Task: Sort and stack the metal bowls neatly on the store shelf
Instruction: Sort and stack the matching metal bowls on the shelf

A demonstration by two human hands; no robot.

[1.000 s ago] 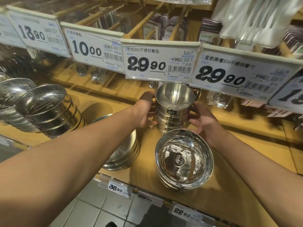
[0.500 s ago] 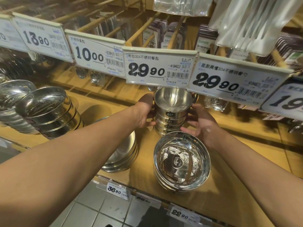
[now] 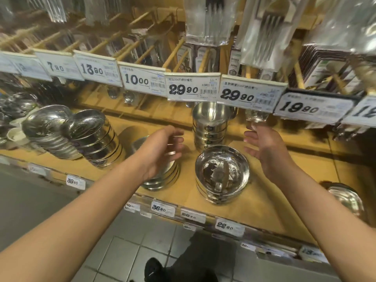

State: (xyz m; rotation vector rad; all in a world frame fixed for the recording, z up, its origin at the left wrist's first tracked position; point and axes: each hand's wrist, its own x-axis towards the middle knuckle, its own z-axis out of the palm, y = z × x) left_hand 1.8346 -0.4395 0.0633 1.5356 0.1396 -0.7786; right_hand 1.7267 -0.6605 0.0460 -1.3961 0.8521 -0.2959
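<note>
Between the two hands, at twelve o'clock from the front stack of bowls (image 3: 222,176), stands the tall stack of shiny cups (image 3: 209,127), upright under the price tags (image 3: 193,88). Both the left hand (image 3: 162,147) and right hand (image 3: 264,147) are released, fingers spread, holding nothing. Next I would steady the leaning stack (image 3: 95,139) at nine o'clock, gripping it from both sides so it cannot slide.
</note>
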